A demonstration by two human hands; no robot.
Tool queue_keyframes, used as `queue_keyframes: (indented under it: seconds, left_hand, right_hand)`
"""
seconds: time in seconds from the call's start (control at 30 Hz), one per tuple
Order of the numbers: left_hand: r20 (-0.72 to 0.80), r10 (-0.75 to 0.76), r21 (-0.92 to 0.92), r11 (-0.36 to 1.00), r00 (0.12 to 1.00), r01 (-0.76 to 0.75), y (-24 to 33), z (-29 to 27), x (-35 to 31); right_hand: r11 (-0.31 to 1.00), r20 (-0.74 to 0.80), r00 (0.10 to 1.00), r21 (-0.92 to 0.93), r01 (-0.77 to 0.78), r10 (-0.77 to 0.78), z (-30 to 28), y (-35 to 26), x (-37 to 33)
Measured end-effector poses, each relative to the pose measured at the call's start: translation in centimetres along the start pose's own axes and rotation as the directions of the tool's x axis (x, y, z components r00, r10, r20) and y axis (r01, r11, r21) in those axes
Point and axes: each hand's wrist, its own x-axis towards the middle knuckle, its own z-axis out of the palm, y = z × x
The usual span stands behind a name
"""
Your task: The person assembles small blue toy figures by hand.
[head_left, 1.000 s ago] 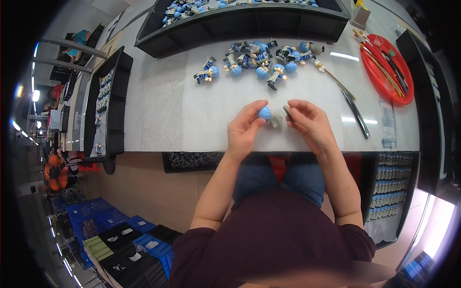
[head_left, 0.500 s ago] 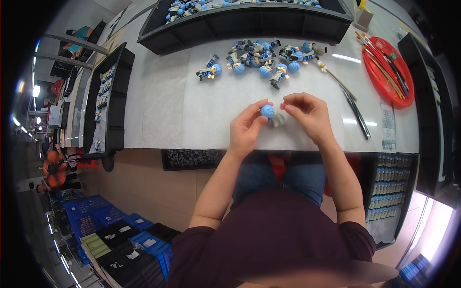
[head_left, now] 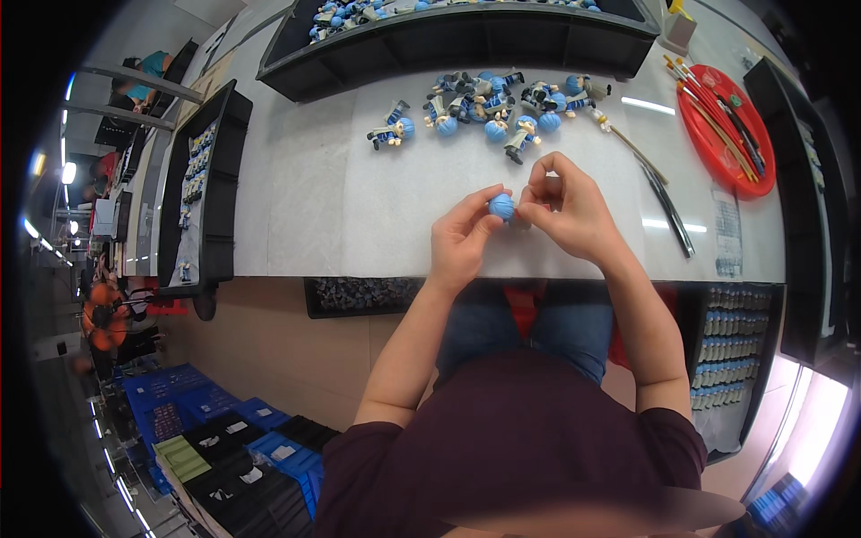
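A small figurine with a ribbed blue head [head_left: 501, 207] is held between the thumb and fingers of my left hand [head_left: 462, 240], just above the white table sheet. My right hand [head_left: 574, 208] is closed in a pinch at the figurine's right side. A bit of red shows at its fingertips, too small to name. The fingers of my right hand hide most of the figurine's body. Beyond my hands lies a loose pile of similar blue-haired figurines [head_left: 475, 100], with one figurine [head_left: 522, 141] lying nearest to my right hand.
A long black bin [head_left: 466, 52] of figurines spans the back. On the right, a red tray [head_left: 758, 184] holds brushes, with a dark pen-like tool [head_left: 668, 213] beside it. Black trays stand at the left [head_left: 230, 179] and far right [head_left: 798, 224]. Another tray of figurine rows [head_left: 728, 359] sits lower right.
My right hand has moved in against the figurine, its fingers now more curled. The figurine has turned, so its grey body is mostly out of sight.
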Motion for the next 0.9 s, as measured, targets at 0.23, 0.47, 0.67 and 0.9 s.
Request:
queue_keyframes:
  seconds: [0.23, 0.47, 0.67, 0.9]
  left_hand:
    - [0.018, -0.026, -0.01, 1.0, 1.0, 0.026, -0.2, -0.1, 0.0]
    - [-0.022, -0.011, -0.002, 1.0, 1.0, 0.011, -0.1, 0.1, -0.2]
    - [-0.065, -0.03, -0.08, 0.997, 0.997, 0.025, -0.1, 0.2, -0.1]
    - [-0.04, -0.01, -0.057, 0.998, 0.999, 0.008, 0.0, 0.3, -0.2]
  right_hand:
    - [0.988, 0.122, 0.99, -0.143, -0.058, 0.076, -0.6, -0.4, 1.7]
    - [0.997, -0.146, 0.989, -0.065, -0.041, 0.031, -0.7, 1.0, 1.8]
    - [0.977, -0.146, 0.977, 0.173, -0.127, 0.153, 0.5, 1.1, 0.2]
    - [0.995, -0.202, 0.975, 0.005, -0.095, 0.094, 1.3, 1.8, 0.7]
